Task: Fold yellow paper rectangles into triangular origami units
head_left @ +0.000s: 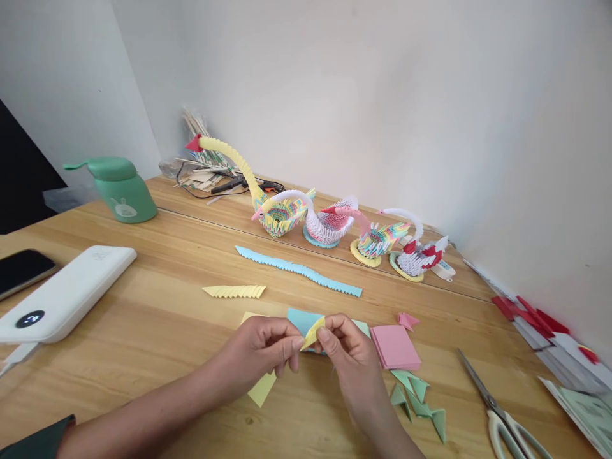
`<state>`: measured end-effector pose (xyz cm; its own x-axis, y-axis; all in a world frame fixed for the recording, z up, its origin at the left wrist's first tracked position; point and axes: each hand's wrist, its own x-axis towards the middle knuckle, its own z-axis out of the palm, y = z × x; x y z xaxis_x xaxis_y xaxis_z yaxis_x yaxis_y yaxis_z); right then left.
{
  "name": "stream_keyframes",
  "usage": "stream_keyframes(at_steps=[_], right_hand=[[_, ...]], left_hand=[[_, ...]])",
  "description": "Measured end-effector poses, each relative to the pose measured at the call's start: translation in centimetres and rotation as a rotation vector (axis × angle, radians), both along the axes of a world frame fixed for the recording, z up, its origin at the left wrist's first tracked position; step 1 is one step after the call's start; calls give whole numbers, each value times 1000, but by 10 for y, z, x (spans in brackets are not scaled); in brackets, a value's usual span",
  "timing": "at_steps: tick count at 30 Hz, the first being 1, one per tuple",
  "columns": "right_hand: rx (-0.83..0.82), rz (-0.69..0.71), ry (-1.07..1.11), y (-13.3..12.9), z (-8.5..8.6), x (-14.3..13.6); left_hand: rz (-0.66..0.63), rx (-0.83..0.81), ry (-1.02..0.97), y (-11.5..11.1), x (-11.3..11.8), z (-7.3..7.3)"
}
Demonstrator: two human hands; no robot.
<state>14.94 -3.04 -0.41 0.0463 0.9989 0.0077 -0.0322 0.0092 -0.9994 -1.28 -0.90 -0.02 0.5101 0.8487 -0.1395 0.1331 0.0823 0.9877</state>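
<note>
Pinching a small folded yellow piece (313,331) between two hands, just below the centre of the frame. Gripping with the left hand (262,344) at the lower-left end, pressing thumb toward forefinger; gripping with the right hand (351,357) along the upper-right side, laying the thumb on the near side and bending the forefinger behind. Curling the other fingers inward on both sides, spreading none; not showing clearly, at the left fingertips, the amount of paper caught between them. Lying up and to the right from the left fingertips, down and to the left from the right forefinger; touching both hands, so favouring neither as the nearer. Slanting along the long axis from lower left to upper right in the frame; pointing with the narrower tip, apparently, toward the lower left, away from the right palm. Overlapping in view the blue paper (303,317) behind, without clearly showing contact. Showing partly from beneath the left hand, a yellow sheet (262,390); showing right of the right hand, a pink paper stack (396,347) with folded green pieces (419,408) below. Stretching above the hands, near the middle of the frame, a blue pleated strip (299,268), sloping down rightward, and a shorter yellow pleated strip (234,292), running nearly level.
</note>
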Motion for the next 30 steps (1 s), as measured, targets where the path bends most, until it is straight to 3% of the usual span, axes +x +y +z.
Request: stream_keyframes(at_steps=[4, 10, 18, 24, 30], right_hand=[[69, -1, -184, -2, 0, 2], [349, -29, -478, -7, 6, 1], [1, 66, -117, -1, -1, 4], [-48, 84, 24, 3, -6, 4], [-36, 43, 10, -1, -4, 0]], left_hand=[[8, 23, 65, 0, 2, 2], [-64, 121, 214, -4, 1, 0], [-62, 340, 385, -4, -1, 4], [-105, 187, 178, -6, -3, 6], [15, 88, 123, -4, 3, 3]])
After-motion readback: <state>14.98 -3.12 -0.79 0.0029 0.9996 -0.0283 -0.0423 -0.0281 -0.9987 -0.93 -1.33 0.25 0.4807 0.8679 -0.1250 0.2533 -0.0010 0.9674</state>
